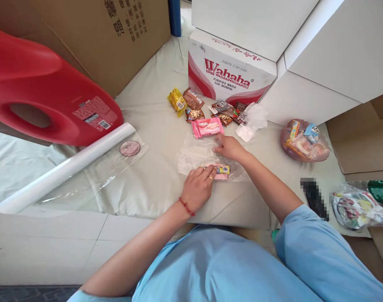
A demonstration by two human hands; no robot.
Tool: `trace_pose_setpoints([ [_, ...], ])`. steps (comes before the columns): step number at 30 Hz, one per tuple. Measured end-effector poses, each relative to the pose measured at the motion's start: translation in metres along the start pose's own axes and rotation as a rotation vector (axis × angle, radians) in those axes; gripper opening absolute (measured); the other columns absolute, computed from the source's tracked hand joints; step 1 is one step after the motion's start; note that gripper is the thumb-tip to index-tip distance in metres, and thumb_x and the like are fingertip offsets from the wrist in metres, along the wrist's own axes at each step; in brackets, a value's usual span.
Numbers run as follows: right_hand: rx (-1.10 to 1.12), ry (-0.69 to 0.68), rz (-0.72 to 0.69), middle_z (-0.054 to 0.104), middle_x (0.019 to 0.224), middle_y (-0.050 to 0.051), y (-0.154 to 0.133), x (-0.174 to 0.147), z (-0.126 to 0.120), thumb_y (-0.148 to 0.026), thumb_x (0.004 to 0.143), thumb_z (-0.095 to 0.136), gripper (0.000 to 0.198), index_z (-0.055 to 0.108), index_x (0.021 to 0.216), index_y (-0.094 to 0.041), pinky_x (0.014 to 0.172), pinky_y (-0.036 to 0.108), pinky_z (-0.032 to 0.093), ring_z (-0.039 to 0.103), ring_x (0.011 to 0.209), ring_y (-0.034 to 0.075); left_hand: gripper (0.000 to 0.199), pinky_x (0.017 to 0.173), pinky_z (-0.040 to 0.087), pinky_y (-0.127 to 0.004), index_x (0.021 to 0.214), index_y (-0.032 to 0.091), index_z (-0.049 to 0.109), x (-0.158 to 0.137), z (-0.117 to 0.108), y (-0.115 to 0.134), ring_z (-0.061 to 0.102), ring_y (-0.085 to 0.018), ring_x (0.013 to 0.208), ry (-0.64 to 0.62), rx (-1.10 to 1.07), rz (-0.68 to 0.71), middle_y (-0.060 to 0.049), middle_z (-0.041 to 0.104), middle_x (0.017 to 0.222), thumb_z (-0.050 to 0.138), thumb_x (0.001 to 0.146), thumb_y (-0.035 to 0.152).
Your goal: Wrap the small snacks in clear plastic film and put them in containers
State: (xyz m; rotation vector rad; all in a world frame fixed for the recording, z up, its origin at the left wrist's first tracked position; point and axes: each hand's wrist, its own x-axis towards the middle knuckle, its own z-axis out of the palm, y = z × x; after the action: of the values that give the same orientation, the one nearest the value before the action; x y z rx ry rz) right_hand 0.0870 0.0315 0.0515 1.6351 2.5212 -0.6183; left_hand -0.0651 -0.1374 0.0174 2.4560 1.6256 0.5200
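My left hand (198, 186) presses its fingers together over small snack packs (223, 169), one yellow and one pink, holding them on a crumpled clear plastic bag (191, 151). Its fingers partly cover the packs. Beyond it, my right hand (228, 147) hovers low over or rests on the bag's far part, thumb and index finger apart, with nothing visible in it. Just past those fingertips lies a pink nabati wafer pack (207, 127). Farther back are several brown snack packs (194, 99), a yellow snack pack (177, 102) and a crumpled white plastic bag (253, 119).
A red jug (53, 92) and a plastic film roll (68, 167) lie left. At the back stand a Wahaha carton (230, 69) and a brown carton (115, 46). To the right are a snack bowl (320, 153), a blurred black object (315, 199) and a plastic-wrapped bundle (355, 209).
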Motion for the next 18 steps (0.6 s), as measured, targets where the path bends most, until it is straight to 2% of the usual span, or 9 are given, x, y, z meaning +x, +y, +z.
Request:
trace_pose_setpoints([
  [3, 0.075, -0.066, -0.046, 0.07, 0.09, 0.005, 0.001, -0.001, -0.006, -0.024, 0.092, 0.068, 0.016, 0.072, 0.106, -0.016, 0.078, 0.03, 0.045, 0.063, 0.084, 0.02, 0.045, 0.088, 0.049, -0.042, 0.139, 0.018, 0.066, 0.001, 0.009, -0.003, 0.061, -0.026, 0.108, 0.002, 0.013, -0.003, -0.009, 0.067, 0.145, 0.04, 0.102, 0.016],
  [5, 0.072, 0.013, -0.159, 0.069, 0.097, 0.007, 0.002, -0.008, -0.012, -0.023, 0.091, 0.069, 0.01, 0.073, 0.096, -0.017, 0.086, 0.033, 0.045, 0.062, 0.093, 0.022, 0.045, 0.087, 0.049, -0.042, 0.139, 0.018, 0.066, -0.001, 0.011, -0.003, 0.062, -0.026, 0.107, 0.021, 0.014, 0.004, -0.01, 0.067, 0.145, 0.04, 0.102, 0.015],
  [7, 0.064, 0.125, -0.305, 0.067, 0.109, 0.01, 0.001, -0.02, -0.019, -0.023, 0.089, 0.071, 0.008, 0.073, 0.095, -0.018, 0.096, 0.037, 0.043, 0.059, 0.105, 0.025, 0.045, 0.085, 0.05, -0.041, 0.14, 0.019, 0.066, -0.004, 0.013, -0.003, 0.063, -0.025, 0.105, 0.034, 0.02, 0.011, -0.01, 0.067, 0.144, 0.04, 0.102, 0.015],
  [9, 0.062, 0.161, -0.437, 0.065, 0.116, 0.011, -0.002, -0.038, -0.024, -0.022, 0.093, 0.066, 0.008, 0.072, 0.097, -0.019, 0.096, 0.037, 0.043, 0.058, 0.107, 0.025, 0.045, 0.084, 0.05, -0.041, 0.14, 0.018, 0.065, -0.005, 0.015, -0.002, 0.064, -0.025, 0.104, 0.044, 0.031, 0.014, -0.01, 0.067, 0.145, 0.04, 0.103, 0.015],
  [12, 0.002, 0.012, -0.528, 0.064, 0.111, 0.009, -0.01, -0.07, -0.023, -0.02, 0.1, 0.055, 0.014, 0.069, 0.101, -0.019, 0.08, 0.03, 0.044, 0.061, 0.091, 0.02, 0.045, 0.084, 0.053, -0.042, 0.139, 0.017, 0.066, -0.006, 0.019, -0.003, 0.065, -0.026, 0.105, 0.074, 0.011, 0.013, -0.012, 0.068, 0.142, 0.041, 0.102, 0.013],
  [15, -0.133, -0.111, -0.484, 0.064, 0.105, 0.007, -0.015, -0.096, -0.006, -0.024, 0.105, 0.05, 0.021, 0.067, 0.116, -0.021, 0.066, 0.028, 0.038, 0.06, 0.078, 0.018, 0.045, 0.09, 0.056, -0.043, 0.132, 0.016, 0.07, -0.006, 0.022, -0.008, 0.067, -0.027, 0.108, 0.128, -0.098, 0.054, -0.014, 0.074, 0.131, 0.044, 0.096, 0.007],
  [18, -0.162, -0.088, -0.423, 0.063, 0.114, 0.008, -0.013, -0.11, 0.018, -0.024, 0.107, 0.045, 0.033, 0.058, 0.137, -0.023, 0.066, 0.027, 0.038, 0.062, 0.084, 0.018, 0.049, 0.097, 0.058, -0.044, 0.126, 0.018, 0.073, -0.01, 0.022, -0.017, 0.069, -0.026, 0.114, 0.174, -0.252, 0.095, -0.013, 0.074, 0.131, 0.045, 0.089, 0.002],
])
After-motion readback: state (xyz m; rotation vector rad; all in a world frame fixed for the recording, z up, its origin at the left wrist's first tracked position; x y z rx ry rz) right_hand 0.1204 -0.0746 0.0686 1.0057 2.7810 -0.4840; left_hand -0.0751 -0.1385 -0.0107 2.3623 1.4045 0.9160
